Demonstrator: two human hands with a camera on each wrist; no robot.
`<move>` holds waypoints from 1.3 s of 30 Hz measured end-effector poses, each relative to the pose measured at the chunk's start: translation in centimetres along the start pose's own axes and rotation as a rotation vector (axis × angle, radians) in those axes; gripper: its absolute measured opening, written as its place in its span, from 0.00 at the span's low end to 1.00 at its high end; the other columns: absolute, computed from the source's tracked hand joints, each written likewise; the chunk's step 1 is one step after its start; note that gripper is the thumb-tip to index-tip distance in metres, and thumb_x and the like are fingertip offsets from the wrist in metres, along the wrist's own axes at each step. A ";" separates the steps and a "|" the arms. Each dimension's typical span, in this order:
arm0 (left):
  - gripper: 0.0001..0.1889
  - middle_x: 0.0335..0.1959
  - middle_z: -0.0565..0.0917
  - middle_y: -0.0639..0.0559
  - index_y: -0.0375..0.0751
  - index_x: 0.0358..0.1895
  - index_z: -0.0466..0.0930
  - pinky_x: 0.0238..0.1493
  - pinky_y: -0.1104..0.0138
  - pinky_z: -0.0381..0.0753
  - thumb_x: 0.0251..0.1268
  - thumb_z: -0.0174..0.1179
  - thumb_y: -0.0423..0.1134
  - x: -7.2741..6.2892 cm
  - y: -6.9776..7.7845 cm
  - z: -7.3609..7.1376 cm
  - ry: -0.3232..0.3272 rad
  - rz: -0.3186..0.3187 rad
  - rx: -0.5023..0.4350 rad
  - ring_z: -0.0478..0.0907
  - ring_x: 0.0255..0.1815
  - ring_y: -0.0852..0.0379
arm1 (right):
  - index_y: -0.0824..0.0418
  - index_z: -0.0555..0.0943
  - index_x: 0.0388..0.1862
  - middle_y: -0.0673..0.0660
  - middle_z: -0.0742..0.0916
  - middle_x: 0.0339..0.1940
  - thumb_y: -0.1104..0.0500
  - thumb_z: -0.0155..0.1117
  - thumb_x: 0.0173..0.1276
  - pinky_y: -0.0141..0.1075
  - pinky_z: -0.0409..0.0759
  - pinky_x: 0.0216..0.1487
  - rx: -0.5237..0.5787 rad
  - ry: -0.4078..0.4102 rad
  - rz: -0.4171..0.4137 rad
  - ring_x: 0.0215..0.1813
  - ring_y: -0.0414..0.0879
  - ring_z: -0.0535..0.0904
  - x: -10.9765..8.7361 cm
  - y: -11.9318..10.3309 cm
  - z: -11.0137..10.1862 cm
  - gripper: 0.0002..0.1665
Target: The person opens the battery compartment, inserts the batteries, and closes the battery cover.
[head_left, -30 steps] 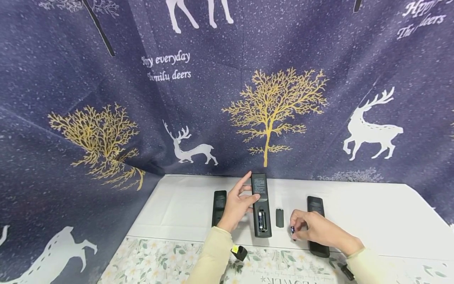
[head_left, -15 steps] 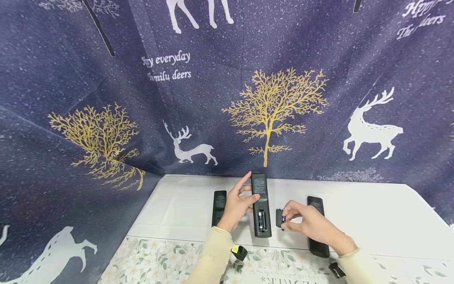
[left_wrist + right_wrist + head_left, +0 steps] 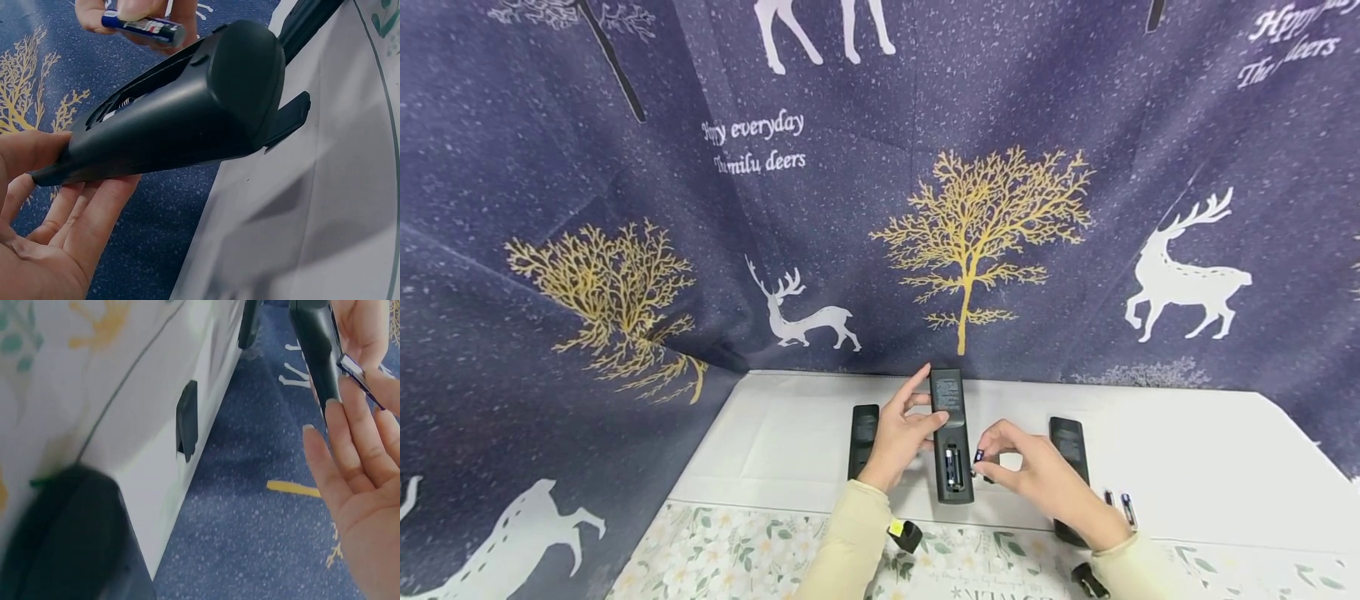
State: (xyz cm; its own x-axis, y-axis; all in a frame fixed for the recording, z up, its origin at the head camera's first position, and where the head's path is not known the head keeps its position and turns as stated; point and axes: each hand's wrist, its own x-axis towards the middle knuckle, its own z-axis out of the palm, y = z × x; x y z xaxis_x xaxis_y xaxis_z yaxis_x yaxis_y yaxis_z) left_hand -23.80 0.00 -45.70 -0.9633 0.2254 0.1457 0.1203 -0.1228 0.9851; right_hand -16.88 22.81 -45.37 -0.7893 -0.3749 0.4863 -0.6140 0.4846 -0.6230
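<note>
My left hand [image 3: 901, 437] grips a black remote control [image 3: 950, 408], thumb on its back and fingers underneath. Its battery compartment faces up uncovered, with one battery [image 3: 950, 468] in the left side. At the right edge of this remote, my right hand [image 3: 1045, 475] pinches a second small battery [image 3: 978, 457] between thumb and fingers. In the left wrist view that blue battery [image 3: 147, 27] hovers just above the compartment's rim. The right wrist view has the battery [image 3: 360, 381] right beside the remote [image 3: 315, 347]. A dark battery cover [image 3: 187, 422] lies on the table, mostly behind my right hand in the head view.
One more black remote [image 3: 864, 429] lies left of my left hand, and another [image 3: 1067, 442] lies partly under my right forearm. Two loose batteries [image 3: 1127, 510] rest right of that forearm. The white table [image 3: 760, 450] meets a dark patterned curtain [image 3: 820, 250] at the back.
My right hand has carried its battery leftward, past the cover, up to the remote. Two loose batteries have come into view behind the forearm. The left hand and remote stay about still.
</note>
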 end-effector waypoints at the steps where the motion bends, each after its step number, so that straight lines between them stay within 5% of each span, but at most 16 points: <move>1: 0.40 0.57 0.79 0.37 0.69 0.78 0.73 0.32 0.54 0.90 0.67 0.72 0.29 0.0 0.0 0.0 0.000 0.000 0.001 0.87 0.35 0.56 | 0.48 0.80 0.48 0.41 0.89 0.39 0.62 0.79 0.67 0.41 0.87 0.37 -0.004 0.016 -0.006 0.45 0.39 0.87 0.0 -0.1 0.2 0.18; 7: 0.41 0.56 0.79 0.39 0.70 0.78 0.73 0.33 0.52 0.91 0.67 0.72 0.28 0.0 -0.2 0.1 -0.004 0.003 -0.003 0.88 0.36 0.54 | 0.48 0.80 0.47 0.37 0.88 0.40 0.66 0.81 0.63 0.39 0.87 0.40 -0.038 0.096 -0.110 0.44 0.40 0.87 0.0 -0.2 1.4 0.22; 15: 0.41 0.55 0.80 0.42 0.69 0.78 0.72 0.33 0.53 0.91 0.68 0.71 0.29 0.1 -0.2 0.0 -0.011 0.006 -0.010 0.88 0.37 0.54 | 0.54 0.82 0.46 0.44 0.86 0.41 0.72 0.84 0.54 0.28 0.82 0.49 -0.072 0.170 -0.302 0.43 0.41 0.84 0.4 -0.1 2.8 0.26; 22: 0.40 0.55 0.79 0.40 0.62 0.80 0.71 0.32 0.56 0.91 0.68 0.71 0.28 0.1 -0.1 -0.1 -0.012 0.002 -0.019 0.88 0.38 0.55 | 0.54 0.81 0.44 0.44 0.83 0.41 0.74 0.83 0.54 0.24 0.78 0.49 -0.092 0.172 -0.327 0.42 0.40 0.80 0.4 -0.3 3.1 0.26; 39: 0.40 0.55 0.80 0.42 0.66 0.79 0.72 0.30 0.59 0.90 0.68 0.72 0.29 0.1 -0.2 -0.1 0.005 0.002 -0.009 0.87 0.36 0.55 | 0.51 0.84 0.47 0.41 0.83 0.36 0.72 0.78 0.63 0.32 0.82 0.33 0.037 -0.058 -0.280 0.34 0.38 0.77 0.0 -0.1 2.8 0.21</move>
State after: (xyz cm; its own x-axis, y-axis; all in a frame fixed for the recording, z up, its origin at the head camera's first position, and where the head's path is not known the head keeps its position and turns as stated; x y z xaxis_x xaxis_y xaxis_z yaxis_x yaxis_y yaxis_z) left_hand -23.94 -0.05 -45.91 -0.9643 0.2203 0.1471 0.1200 -0.1317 0.9840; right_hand -16.79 20.58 -47.03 -0.5869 -0.5352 0.6075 -0.8071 0.3269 -0.4917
